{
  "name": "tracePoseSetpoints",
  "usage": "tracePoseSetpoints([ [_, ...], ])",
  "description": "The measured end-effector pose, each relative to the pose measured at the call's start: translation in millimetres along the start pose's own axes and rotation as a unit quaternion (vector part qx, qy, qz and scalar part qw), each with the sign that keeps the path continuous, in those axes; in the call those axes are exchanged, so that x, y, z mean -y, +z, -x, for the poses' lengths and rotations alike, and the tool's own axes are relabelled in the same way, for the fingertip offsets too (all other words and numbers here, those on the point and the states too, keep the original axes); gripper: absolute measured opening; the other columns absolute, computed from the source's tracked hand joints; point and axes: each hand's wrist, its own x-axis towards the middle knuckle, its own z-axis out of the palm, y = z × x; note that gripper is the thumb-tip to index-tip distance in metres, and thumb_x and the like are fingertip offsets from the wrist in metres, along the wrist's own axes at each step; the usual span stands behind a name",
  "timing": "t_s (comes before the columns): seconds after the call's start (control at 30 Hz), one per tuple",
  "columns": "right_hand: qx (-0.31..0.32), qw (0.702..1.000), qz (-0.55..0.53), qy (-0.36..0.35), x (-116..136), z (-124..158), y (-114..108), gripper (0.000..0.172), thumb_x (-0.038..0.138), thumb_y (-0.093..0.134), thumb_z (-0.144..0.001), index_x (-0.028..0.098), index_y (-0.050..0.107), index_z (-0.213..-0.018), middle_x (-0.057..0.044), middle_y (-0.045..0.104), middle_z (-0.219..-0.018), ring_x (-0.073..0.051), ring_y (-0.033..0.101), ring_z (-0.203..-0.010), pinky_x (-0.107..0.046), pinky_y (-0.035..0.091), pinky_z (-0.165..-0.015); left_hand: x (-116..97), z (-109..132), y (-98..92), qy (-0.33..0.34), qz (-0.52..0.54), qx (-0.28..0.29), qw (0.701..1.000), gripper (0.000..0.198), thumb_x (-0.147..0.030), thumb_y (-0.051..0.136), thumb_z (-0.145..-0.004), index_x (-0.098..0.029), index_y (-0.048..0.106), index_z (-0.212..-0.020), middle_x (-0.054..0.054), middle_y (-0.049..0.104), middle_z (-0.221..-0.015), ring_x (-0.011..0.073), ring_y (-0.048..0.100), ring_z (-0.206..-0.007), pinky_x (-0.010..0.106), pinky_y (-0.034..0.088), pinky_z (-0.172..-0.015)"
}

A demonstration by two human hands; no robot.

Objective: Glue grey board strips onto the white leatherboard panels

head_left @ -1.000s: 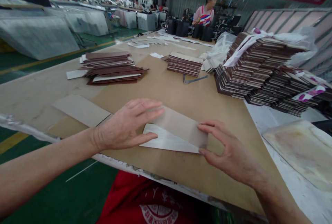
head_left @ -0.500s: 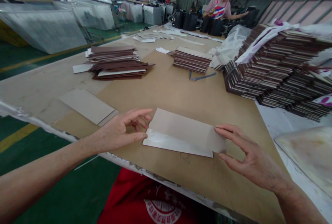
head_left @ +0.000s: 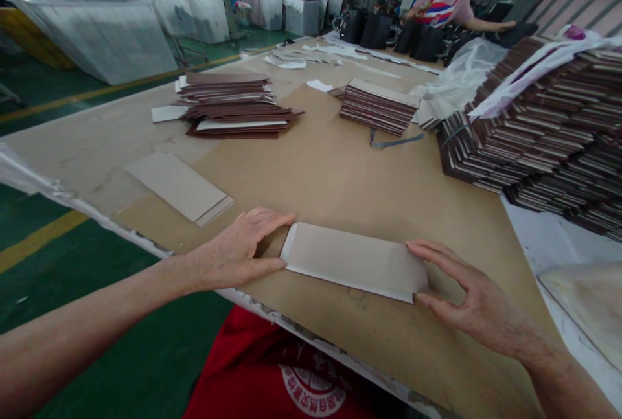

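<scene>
A flat beige board (head_left: pixel 354 257) lies in front of me, longer from side to side than it is deep. Pale glossy margins of a layer under it show at its left end and along its near edge. My left hand (head_left: pixel 245 247) spans its left end, fingertips at the far corner and thumb at the near one. At the opposite end, my right hand (head_left: pixel 469 296) grips the board in the same way, fingers behind and thumb in front. Another pair of overlapping beige boards (head_left: pixel 177 186) rests to the left of my left hand.
Brown sheeting covers the worktable (head_left: pixel 311 166). Farther back are a loose stack of brown and white sheets (head_left: pixel 233 108) and a smaller neat stack (head_left: pixel 379 107). Tall bundled stacks (head_left: pixel 549 127) rise at the right. A co-worker (head_left: pixel 447 4) is beyond the table.
The beige board now covers most of the glossy strip that showed along its near side. My left hand has closed onto the left end. The whole view has shifted slightly.
</scene>
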Motion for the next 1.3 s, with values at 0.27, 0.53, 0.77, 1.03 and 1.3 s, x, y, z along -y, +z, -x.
tracePoseSetpoints([
  [0.27,0.012,1.0,-0.001,0.015,-2,-1,8,0.058,0.027,0.064,-0.086,0.024,0.056,-0.143,-0.01,0.058,-0.147,-0.029,0.056,-0.135,-0.049,0.045,-0.115,5,-2,4.0,0.027,-0.009,-0.012,1.0,0.074,-0.057,0.068,-0.088,-0.022,0.045,-0.148,0.015,0.06,-0.141,0.0334,0.052,-0.13,0.053,0.04,-0.11],
  [0.53,0.022,0.999,-0.007,0.021,-1,-2,12,0.059,0.026,0.064,-0.086,0.026,0.056,-0.144,-0.009,0.058,-0.147,-0.029,0.055,-0.136,-0.05,0.046,-0.114,5,-3,4.8,0.027,-0.004,-0.02,0.999,0.073,-0.053,0.071,-0.086,-0.024,0.045,-0.149,0.012,0.061,-0.139,0.0325,0.053,-0.129,0.052,0.039,-0.11],
  [0.77,0.03,0.999,-0.01,0.018,-3,-3,15,0.057,0.026,0.064,-0.087,0.028,0.056,-0.143,-0.009,0.056,-0.148,-0.029,0.055,-0.136,-0.05,0.047,-0.114,6,-3,4.9,0.028,-0.008,-0.02,0.999,0.073,-0.053,0.071,-0.087,-0.023,0.045,-0.148,0.012,0.06,-0.139,0.0322,0.053,-0.129,0.051,0.039,-0.11],
  [1.03,0.044,0.999,-0.008,0.004,-4,-4,19,0.056,0.026,0.063,-0.089,0.026,0.055,-0.144,-0.009,0.055,-0.148,-0.028,0.053,-0.137,-0.05,0.046,-0.114,5,-3,4.7,0.026,-0.006,-0.019,0.999,0.071,-0.053,0.07,-0.088,-0.025,0.045,-0.148,0.012,0.06,-0.14,0.032,0.053,-0.129,0.051,0.039,-0.11],
  [1.3,0.052,0.999,-0.001,0.008,-3,-5,20,0.056,0.025,0.062,-0.089,0.026,0.055,-0.144,-0.009,0.054,-0.149,-0.028,0.053,-0.137,-0.051,0.043,-0.116,4,-4,2.6,0.04,-0.012,-0.017,0.999,0.063,-0.05,0.069,-0.089,-0.02,0.051,-0.142,0.012,0.061,-0.139,0.0302,0.053,-0.127,0.049,0.038,-0.109],
])
